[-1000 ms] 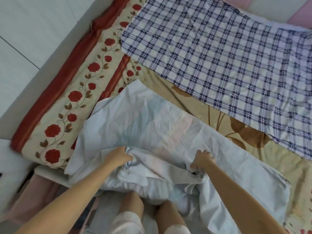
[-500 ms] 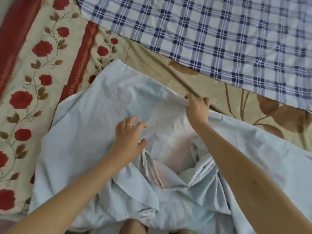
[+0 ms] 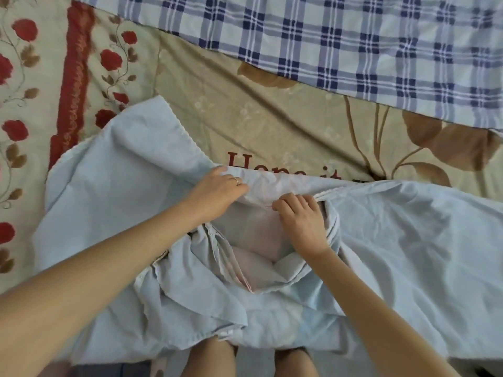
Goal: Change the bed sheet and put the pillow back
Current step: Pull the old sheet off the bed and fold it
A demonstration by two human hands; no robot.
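A crumpled pale blue bed sheet (image 3: 117, 191) lies over the near part of the bed, with a pinkish inner layer showing in an open fold at its middle. My left hand (image 3: 217, 190), with a ring on it, grips the sheet's far edge. My right hand (image 3: 302, 216) sits close beside it, fingers curled over the same edge. Both hands meet near the middle of the sheet. No pillow is in view.
A blue and white checked cloth (image 3: 353, 44) covers the far right of the bed. Beneath is a beige cover (image 3: 272, 115) with brown leaves and red lettering. A red rose-patterned cover (image 3: 32, 77) runs along the left. My knees (image 3: 209, 357) show at the bottom.
My left hand has moved forward to the sheet's far edge and taken hold of it. My right hand shifted toward it along that edge. The view has come closer to the bed.
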